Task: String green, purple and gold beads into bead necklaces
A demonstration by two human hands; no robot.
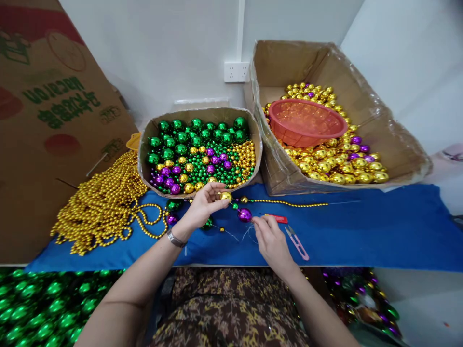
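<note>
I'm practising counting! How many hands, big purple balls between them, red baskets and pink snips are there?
Left hand and right hand: 2
Big purple ball between them: 1
Red basket: 1
Pink snips: 1
Total: 5

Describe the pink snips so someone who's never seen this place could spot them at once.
Start at the long blue cloth in front of the two open boxes of beads. Just right of the right hand lie small snips. Their pink handle and pointed blades set them apart from the red object lying a little farther back.
</note>
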